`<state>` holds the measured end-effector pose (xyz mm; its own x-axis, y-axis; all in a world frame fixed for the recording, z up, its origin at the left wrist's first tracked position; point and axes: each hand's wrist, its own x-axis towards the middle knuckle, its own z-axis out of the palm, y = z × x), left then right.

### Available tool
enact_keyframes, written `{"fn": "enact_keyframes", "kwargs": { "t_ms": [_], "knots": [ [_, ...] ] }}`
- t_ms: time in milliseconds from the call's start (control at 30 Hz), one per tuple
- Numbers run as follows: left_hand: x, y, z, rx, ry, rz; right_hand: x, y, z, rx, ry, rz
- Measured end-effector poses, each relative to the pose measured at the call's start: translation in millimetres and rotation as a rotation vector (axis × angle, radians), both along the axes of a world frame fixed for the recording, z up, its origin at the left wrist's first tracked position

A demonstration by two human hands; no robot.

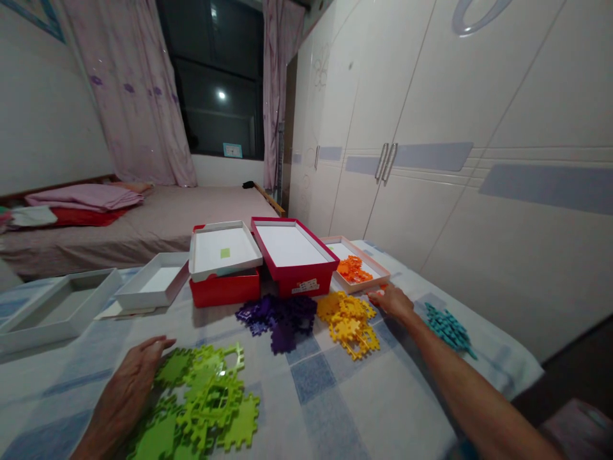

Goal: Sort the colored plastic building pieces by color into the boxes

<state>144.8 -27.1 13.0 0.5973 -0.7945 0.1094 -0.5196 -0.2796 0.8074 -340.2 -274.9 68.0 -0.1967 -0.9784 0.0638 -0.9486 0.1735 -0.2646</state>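
Note:
My left hand (136,374) lies on the cloth at the left edge of a heap of lime-green interlocking tiles (211,399). Its fingers are stretched out, and I see nothing held. My right hand (393,301) reaches to the front corner of a shallow peach-rimmed box lid (378,281). Its fingertips are closed at a small orange piece (376,292), partly hidden by them. More orange interlocking pieces (353,269) lie inside that lid. Just left of the hand is a pile of yellow tiles (349,322), with dark purple tiles (282,319) beyond it.
Teal pieces (447,329) lie right of my right forearm. A dark red box (304,281) and a bright red box (224,291) with a white lid (225,249) stand at the back. Grey-white trays (153,291) sit at left. A white wardrobe (431,211) borders the right.

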Motion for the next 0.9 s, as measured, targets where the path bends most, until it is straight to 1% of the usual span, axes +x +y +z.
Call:
{"fn": "enact_keyframes", "kwargs": {
  "t_ms": [100,200,333,467,533,633,767,833,900],
  "knots": [
    [0.5,0.8,0.6,-0.003,0.003,-0.001,4.6,4.3,-10.8,0.02,0.042,-0.041],
    [-0.6,1.4,3.0,-0.003,-0.006,-0.003,5.3,6.7,-12.1,0.031,0.049,-0.045],
    [-5.9,1.5,9.6,-0.005,-0.001,0.004,-7.5,5.3,-5.2,0.015,0.04,-0.093],
    [-9.3,1.9,13.7,0.003,0.02,0.002,-22.3,-11.1,4.8,-0.037,0.036,-0.226],
    [-8.6,2.1,12.7,0.0,0.03,0.001,-24.2,-20.9,5.5,-0.026,0.036,-0.252],
    [-6.6,1.9,9.8,-0.025,0.033,0.004,-21.0,-30.7,-0.7,0.007,0.048,-0.205],
    [-6.8,1.4,8.8,-0.047,0.047,0.016,-19.2,-34.4,-10.3,0.01,0.062,-0.13],
    [-7.3,0.9,8.7,-0.044,0.06,0.033,-22.7,-34.3,-10.6,0.02,0.05,-0.132],
    [-6.5,0.3,7.5,-0.036,0.054,0.038,-28.3,-33.9,-6.5,0.029,0.027,-0.143]
  ]
}}
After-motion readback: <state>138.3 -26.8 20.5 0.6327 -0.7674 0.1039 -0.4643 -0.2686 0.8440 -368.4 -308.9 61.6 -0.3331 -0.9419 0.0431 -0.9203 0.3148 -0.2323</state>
